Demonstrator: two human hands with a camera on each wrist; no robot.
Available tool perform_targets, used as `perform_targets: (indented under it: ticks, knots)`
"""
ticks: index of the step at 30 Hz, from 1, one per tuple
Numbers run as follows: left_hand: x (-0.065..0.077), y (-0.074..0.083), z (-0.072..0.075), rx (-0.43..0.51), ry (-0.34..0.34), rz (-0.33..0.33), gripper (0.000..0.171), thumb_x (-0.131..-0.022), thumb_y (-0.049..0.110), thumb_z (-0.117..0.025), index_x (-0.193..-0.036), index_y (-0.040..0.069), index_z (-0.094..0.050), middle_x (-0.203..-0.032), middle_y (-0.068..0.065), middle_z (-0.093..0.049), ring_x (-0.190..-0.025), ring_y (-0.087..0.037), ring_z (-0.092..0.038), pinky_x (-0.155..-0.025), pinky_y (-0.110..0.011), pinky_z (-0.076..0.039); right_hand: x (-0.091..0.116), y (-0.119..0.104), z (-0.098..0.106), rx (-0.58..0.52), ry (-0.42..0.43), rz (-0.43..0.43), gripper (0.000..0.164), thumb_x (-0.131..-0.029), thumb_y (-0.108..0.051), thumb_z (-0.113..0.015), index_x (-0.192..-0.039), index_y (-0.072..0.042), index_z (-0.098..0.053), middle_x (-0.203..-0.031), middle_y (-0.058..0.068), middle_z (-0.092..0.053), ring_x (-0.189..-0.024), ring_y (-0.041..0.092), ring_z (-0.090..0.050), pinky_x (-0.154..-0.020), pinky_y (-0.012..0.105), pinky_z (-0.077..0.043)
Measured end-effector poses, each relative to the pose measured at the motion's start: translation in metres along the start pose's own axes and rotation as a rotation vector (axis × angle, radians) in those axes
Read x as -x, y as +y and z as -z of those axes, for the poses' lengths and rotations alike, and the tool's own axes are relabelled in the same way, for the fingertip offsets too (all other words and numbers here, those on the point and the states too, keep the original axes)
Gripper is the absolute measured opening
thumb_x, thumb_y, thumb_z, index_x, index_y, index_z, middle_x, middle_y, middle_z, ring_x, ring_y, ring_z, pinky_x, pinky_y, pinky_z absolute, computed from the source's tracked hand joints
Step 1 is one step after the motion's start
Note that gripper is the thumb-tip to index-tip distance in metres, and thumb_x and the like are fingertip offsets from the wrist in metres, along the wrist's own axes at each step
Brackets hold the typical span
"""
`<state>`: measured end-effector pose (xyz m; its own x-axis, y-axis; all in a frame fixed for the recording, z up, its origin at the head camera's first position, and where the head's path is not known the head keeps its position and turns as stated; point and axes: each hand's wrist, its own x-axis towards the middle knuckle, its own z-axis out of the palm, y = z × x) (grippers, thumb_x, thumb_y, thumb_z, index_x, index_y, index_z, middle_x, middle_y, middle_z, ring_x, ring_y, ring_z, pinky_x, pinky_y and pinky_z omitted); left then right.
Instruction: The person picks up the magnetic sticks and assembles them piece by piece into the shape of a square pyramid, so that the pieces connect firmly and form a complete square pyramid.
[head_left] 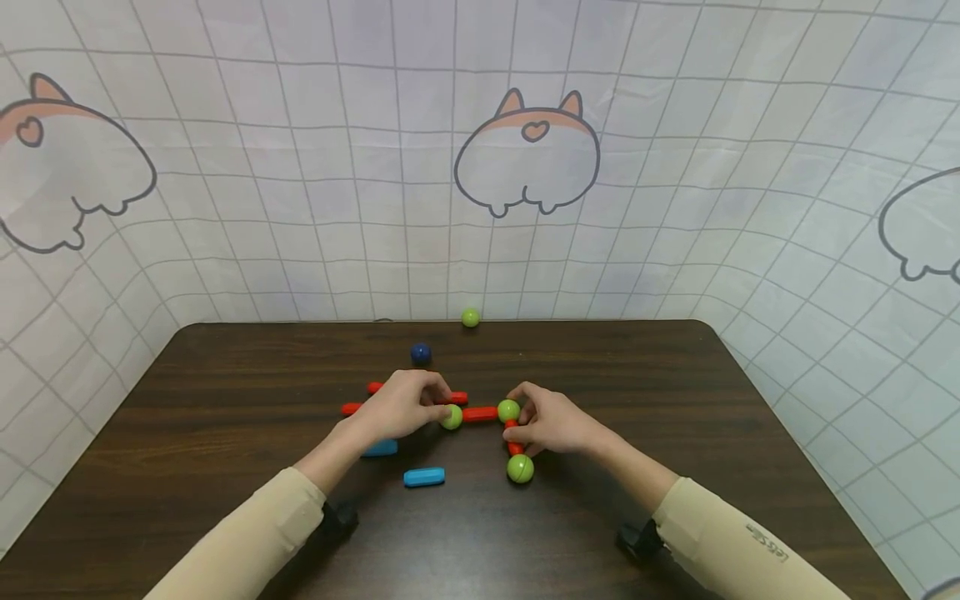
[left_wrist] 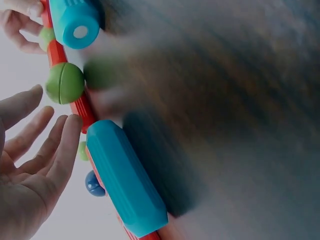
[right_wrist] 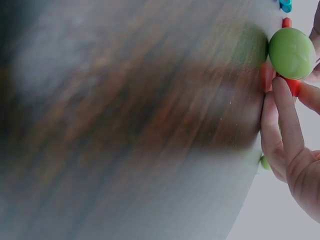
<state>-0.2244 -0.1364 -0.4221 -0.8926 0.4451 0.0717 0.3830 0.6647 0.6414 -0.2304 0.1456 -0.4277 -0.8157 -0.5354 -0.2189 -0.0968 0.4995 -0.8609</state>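
Observation:
My left hand (head_left: 408, 402) is beside a green ball (head_left: 451, 417), its fingers loosely spread around the ball's near side in the left wrist view. From that ball a red toy building rod (head_left: 480, 414) runs to a second green ball (head_left: 508, 411). My right hand (head_left: 557, 421) pinches another red rod (head_left: 513, 439) between thumb and fingers, with its index finger at the second ball. This rod reaches toward me from the second ball, and a third green ball (head_left: 521, 468) sits at its near end. Together these pieces form an L.
Two blue rods, one nearer (head_left: 424, 477) and one partly behind the left wrist (head_left: 381, 448), lie on the dark wooden table (head_left: 645, 358). More red rods (head_left: 351, 409) show around the left hand. Farther back are a dark blue ball (head_left: 421, 354) and a green ball (head_left: 470, 317).

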Motion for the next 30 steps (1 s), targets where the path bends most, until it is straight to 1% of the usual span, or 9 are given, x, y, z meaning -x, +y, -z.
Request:
perform_targets:
  ticks: [7,9,12,14,17,19,21,24,30]
  knots:
    - [-0.007,0.000,0.001,-0.067,0.049,-0.019,0.013,-0.094,0.009,-0.076,-0.106,0.005,-0.074,-0.090,0.004,-0.068,-0.073,-0.010,-0.059,-0.066,-0.029,-0.052,0.006,0.002,0.005,-0.010,-0.001,-0.031,0.054,-0.091,-0.009,-0.079,-0.136,0.000,-0.050,-0.102,0.018,-0.056,-0.072,0.026,-0.073,-0.069,0.037,-0.061]
    - [-0.009,0.000,0.001,-0.088,0.058,-0.029,0.013,-0.093,0.008,-0.077,-0.105,0.005,-0.074,-0.092,0.003,-0.069,-0.075,-0.011,-0.059,-0.068,-0.029,-0.053,0.008,0.002,0.008,-0.010,-0.007,-0.041,0.054,-0.091,-0.009,-0.079,-0.136,0.000,-0.050,-0.103,0.018,-0.057,-0.073,0.026,-0.073,-0.069,0.037,-0.061]
    - [-0.013,0.000,0.000,-0.105,0.059,-0.036,0.014,-0.092,0.006,-0.078,-0.105,0.005,-0.074,-0.097,-0.001,-0.067,-0.082,-0.015,-0.061,-0.073,-0.031,-0.054,0.009,0.002,0.012,0.050,0.000,-0.031,0.054,-0.091,-0.013,-0.080,-0.134,0.000,-0.051,-0.105,0.016,-0.060,-0.071,0.026,-0.072,-0.069,0.037,-0.061]
    - [-0.016,0.000,-0.001,-0.115,0.054,-0.046,0.014,-0.092,0.005,-0.077,-0.105,0.004,-0.075,-0.101,-0.004,-0.066,-0.089,-0.021,-0.063,-0.077,-0.034,-0.055,0.008,0.001,0.014,0.137,0.025,-0.001,0.051,-0.092,-0.018,-0.080,-0.132,0.000,-0.053,-0.104,0.013,-0.063,-0.072,0.024,-0.071,-0.070,0.036,-0.060]
    - [-0.019,-0.002,-0.002,-0.141,0.040,-0.063,0.015,-0.092,0.003,-0.077,-0.106,0.003,-0.075,-0.106,-0.008,-0.064,-0.099,-0.029,-0.064,-0.083,-0.039,-0.055,0.005,0.000,0.016,0.292,0.086,0.083,0.046,-0.093,-0.024,-0.078,-0.128,0.000,-0.059,-0.106,0.009,-0.064,-0.083,0.022,-0.067,-0.078,0.038,-0.056]
    - [-0.022,-0.002,-0.002,-0.163,0.034,-0.076,0.017,-0.091,0.002,-0.078,-0.108,0.001,-0.075,-0.109,-0.010,-0.064,-0.103,-0.032,-0.064,-0.087,-0.041,-0.055,0.001,-0.001,0.015,0.359,0.123,0.136,0.041,-0.094,-0.023,-0.077,-0.125,-0.001,-0.063,-0.110,0.008,-0.065,-0.093,0.023,-0.063,-0.084,0.042,-0.053]
    - [-0.024,-0.001,-0.002,-0.177,0.024,-0.075,0.019,-0.091,0.002,-0.078,-0.109,0.000,-0.075,-0.111,-0.011,-0.065,-0.106,-0.033,-0.065,-0.089,-0.042,-0.055,-0.003,-0.002,0.014,0.380,0.142,0.177,0.035,-0.094,-0.020,-0.076,-0.123,-0.003,-0.067,-0.115,0.007,-0.065,-0.102,0.025,-0.061,-0.090,0.045,-0.051]
    - [-0.027,0.000,-0.002,-0.191,0.001,-0.064,0.021,-0.090,0.002,-0.078,-0.111,-0.001,-0.074,-0.112,-0.012,-0.065,-0.107,-0.032,-0.065,-0.090,-0.042,-0.055,-0.009,-0.005,0.010,0.373,0.140,0.210,0.027,-0.094,-0.015,-0.076,-0.119,-0.006,-0.071,-0.118,0.005,-0.068,-0.108,0.025,-0.063,-0.093,0.046,-0.050]
    - [-0.031,0.000,-0.002,-0.196,-0.048,-0.039,0.023,-0.090,0.000,-0.078,-0.112,-0.001,-0.074,-0.109,-0.009,-0.068,-0.105,-0.027,-0.066,-0.090,-0.040,-0.055,-0.019,-0.008,0.004,0.389,0.104,0.226,0.018,-0.092,-0.011,-0.077,-0.110,-0.010,-0.076,-0.105,-0.001,-0.074,-0.103,0.020,-0.066,-0.092,0.043,-0.051]
